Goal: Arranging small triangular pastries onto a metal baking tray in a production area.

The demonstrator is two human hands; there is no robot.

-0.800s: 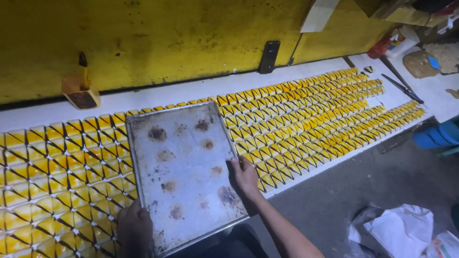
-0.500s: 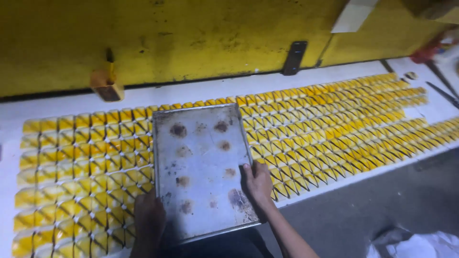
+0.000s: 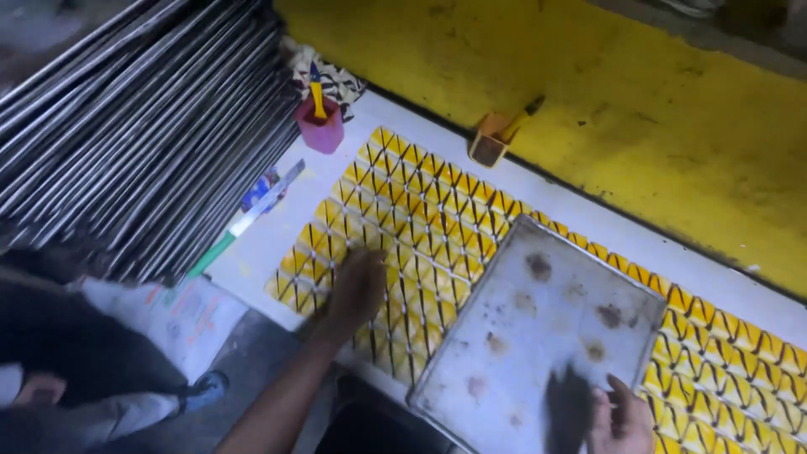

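The view has swung left since earlier: a stack of metal trays (image 3: 143,126) now shows. The white table (image 3: 277,227) meets a yellow wall (image 3: 639,101). The left hand (image 3: 357,286), off the spotted tray (image 3: 538,336), lies spread on yellow triangular pieces (image 3: 403,219). The right hand (image 3: 622,420) grips the tray's near edge. A pink cup (image 3: 321,130) stands behind.
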